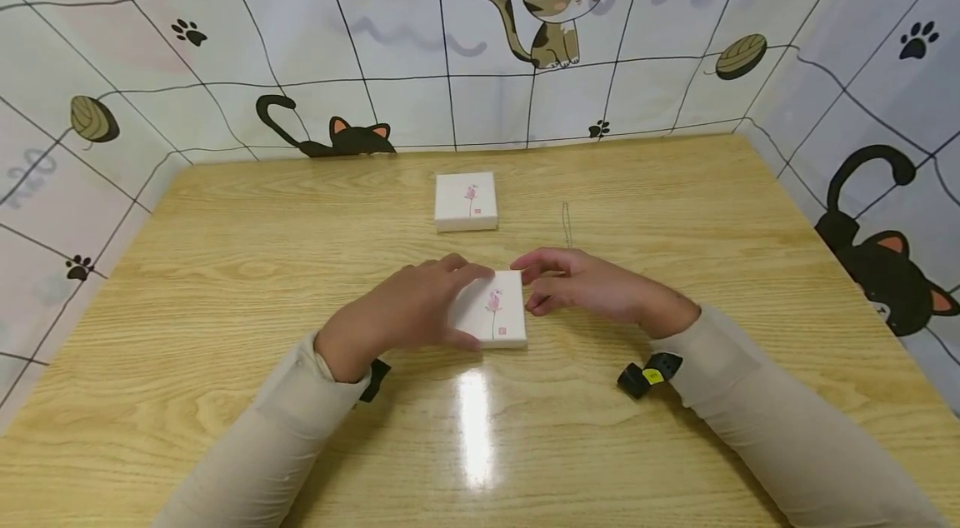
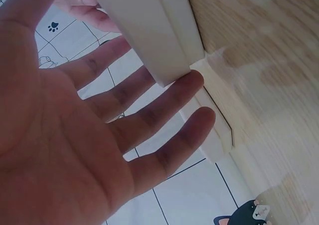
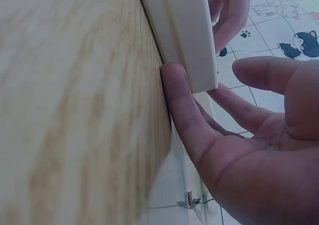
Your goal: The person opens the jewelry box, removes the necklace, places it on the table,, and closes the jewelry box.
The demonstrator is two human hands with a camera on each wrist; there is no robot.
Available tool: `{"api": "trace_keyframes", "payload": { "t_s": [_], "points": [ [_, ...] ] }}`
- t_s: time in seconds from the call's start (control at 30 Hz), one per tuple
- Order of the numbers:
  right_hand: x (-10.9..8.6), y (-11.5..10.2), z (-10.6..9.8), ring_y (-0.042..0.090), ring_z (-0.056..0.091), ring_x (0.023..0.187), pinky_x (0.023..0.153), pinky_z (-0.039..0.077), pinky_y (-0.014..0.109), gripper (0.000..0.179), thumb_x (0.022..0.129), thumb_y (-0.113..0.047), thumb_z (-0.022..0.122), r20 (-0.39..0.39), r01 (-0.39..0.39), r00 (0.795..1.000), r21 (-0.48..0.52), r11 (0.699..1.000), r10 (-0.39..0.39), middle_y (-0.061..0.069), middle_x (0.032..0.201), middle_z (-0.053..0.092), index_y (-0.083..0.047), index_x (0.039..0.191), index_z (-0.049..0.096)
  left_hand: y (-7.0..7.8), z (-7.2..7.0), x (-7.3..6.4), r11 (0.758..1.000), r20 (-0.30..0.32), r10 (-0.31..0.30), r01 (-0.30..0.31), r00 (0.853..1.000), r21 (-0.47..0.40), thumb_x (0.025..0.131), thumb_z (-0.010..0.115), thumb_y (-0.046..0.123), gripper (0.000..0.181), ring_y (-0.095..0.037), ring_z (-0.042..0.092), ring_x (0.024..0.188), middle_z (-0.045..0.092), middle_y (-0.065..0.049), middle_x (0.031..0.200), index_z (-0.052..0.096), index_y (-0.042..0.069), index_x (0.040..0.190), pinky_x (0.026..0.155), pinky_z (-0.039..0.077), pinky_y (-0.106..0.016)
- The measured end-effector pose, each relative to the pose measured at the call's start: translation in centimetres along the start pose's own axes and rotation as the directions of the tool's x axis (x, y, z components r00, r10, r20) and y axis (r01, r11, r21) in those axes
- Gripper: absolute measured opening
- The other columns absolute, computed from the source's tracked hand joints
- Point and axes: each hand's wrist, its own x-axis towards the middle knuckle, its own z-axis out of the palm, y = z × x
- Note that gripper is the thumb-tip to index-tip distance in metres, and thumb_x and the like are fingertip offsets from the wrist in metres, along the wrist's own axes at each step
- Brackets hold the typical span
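Note:
A small white lidded box [image 1: 491, 316] with a pink flower print lies flat on the table in the head view. My left hand [image 1: 416, 307] holds it from the left, thumb along the near edge and fingers at the far edge. In the left wrist view, fingers [image 2: 184, 88] meet the side of the box [image 2: 144, 30]. My right hand [image 1: 588, 286] is at the box's right side with loosely bent fingers. In the right wrist view a fingertip [image 3: 174, 75] lies against the box [image 3: 192, 40], while the thumb stands apart from it.
A second white box [image 1: 466, 201] with the same flower print stands farther back on the wooden table [image 1: 225, 286]. Right of it lies a thin chain [image 1: 566, 221]; a small silvery piece [image 3: 189, 201] shows in the right wrist view. Cat-printed cloth [image 1: 405, 37] walls the back and sides.

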Motion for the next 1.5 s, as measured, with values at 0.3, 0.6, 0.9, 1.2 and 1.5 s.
{"api": "trace_keyframes", "payload": {
  "t_s": [0.3, 0.6, 0.9, 1.2, 1.5],
  "points": [
    [-0.9, -0.4, 1.4, 0.017, 0.064, 0.079, 0.067, 0.052, 0.031, 0.056, 0.096, -0.02, 0.067, -0.075, 0.107, 0.986, -0.4, 0.91, -0.149, 0.013, 0.14, 0.051, -0.011, 0.147, 0.045, -1.6, 0.5, 0.3, 0.997, -0.04, -0.032, 0.03, 0.999, -0.065, 0.081, 0.077, 0.054, 0.076, -0.023, 0.059, 0.116, 0.054, -0.003, 0.142, 0.051, 0.023, 0.145, 0.095, 0.051, -0.043],
    [-2.0, -1.5, 4.2, 0.01, 0.059, 0.079, 0.072, 0.049, 0.026, 0.06, 0.087, -0.034, 0.078, -0.068, 0.089, 0.983, -0.627, 0.774, -0.168, 0.011, 0.155, 0.037, -0.02, 0.141, 0.057, -5.6, -2.3, 3.9, 0.999, -0.183, -0.044, 0.038, 0.982, -0.036, 0.098, 0.063, 0.04, 0.055, -0.035, 0.044, 0.14, 0.045, -0.011, 0.152, 0.049, 0.019, 0.147, 0.111, 0.033, -0.063],
    [-2.1, -2.0, 5.6, 0.0, 0.057, 0.069, 0.09, 0.052, 0.051, 0.044, 0.091, -0.032, 0.074, -0.055, 0.107, 0.966, -0.802, 0.588, -0.252, 0.01, 0.149, 0.047, -0.022, 0.133, 0.065, -7.8, -2.2, 8.1, 0.992, -0.044, -0.12, 0.121, 0.992, 0.03, 0.101, 0.053, 0.047, 0.063, -0.038, 0.027, 0.15, 0.026, -0.012, 0.165, 0.033, 0.025, 0.157, 0.116, 0.025, -0.065],
    [-2.0, -3.0, 5.9, 0.02, 0.07, 0.104, 0.098, 0.045, 0.066, 0.045, 0.091, -0.036, 0.073, -0.094, 0.047, 0.965, -0.856, 0.516, -0.243, 0.01, 0.148, 0.049, -0.024, 0.134, 0.065, -8.7, -2.5, 9.3, 0.982, -0.01, -0.185, 0.185, 0.983, 0.047, 0.097, 0.055, 0.055, 0.069, -0.038, 0.021, 0.152, 0.022, -0.009, 0.166, 0.032, 0.029, 0.157, 0.115, 0.023, -0.068],
    [-2.0, -3.6, 4.7, 0.018, 0.072, 0.084, 0.091, 0.051, 0.059, 0.044, 0.091, -0.039, 0.073, -0.123, 0.001, 0.965, -0.882, 0.47, -0.232, 0.01, 0.147, 0.05, -0.025, 0.132, 0.066, -9.5, -3.5, 8.2, 0.981, -0.04, -0.181, 0.183, 0.983, 0.068, 0.094, 0.065, 0.049, 0.067, -0.041, 0.036, 0.143, 0.035, -0.007, 0.161, 0.041, 0.03, 0.153, 0.111, 0.029, -0.067]
  ]
}}
